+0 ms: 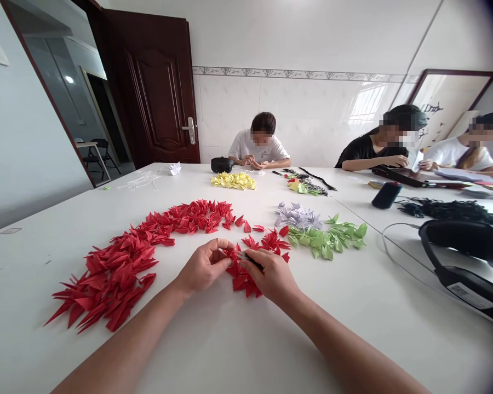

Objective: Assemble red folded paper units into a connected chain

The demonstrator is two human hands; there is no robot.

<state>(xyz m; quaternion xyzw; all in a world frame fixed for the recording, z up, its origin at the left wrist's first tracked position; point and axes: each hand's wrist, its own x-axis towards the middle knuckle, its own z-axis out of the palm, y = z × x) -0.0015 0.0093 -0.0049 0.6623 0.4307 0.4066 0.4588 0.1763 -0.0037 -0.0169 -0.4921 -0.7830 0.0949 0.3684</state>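
My left hand (202, 267) is closed in a pinch on a small red folded paper crane (232, 253) above the table. Close beside it, my right hand (274, 273) grips a slim black-handled tool (255, 264), its grey tip pointing at the crane; its exact kind does not show. A small heap of red paper cranes (246, 284) lies under and behind both hands, partly covered by them. To the left, a long curved pile of red cranes (119, 262) stretches over the white table (213, 350).
Lilac cranes (298, 215) and green cranes (331, 238) lie beyond my right hand. Yellow folded pieces (233, 181) lie farther back. At right are a black headset (456, 262), dark cord (452, 208) and a dark spool (387, 195). Several people sit across the table.
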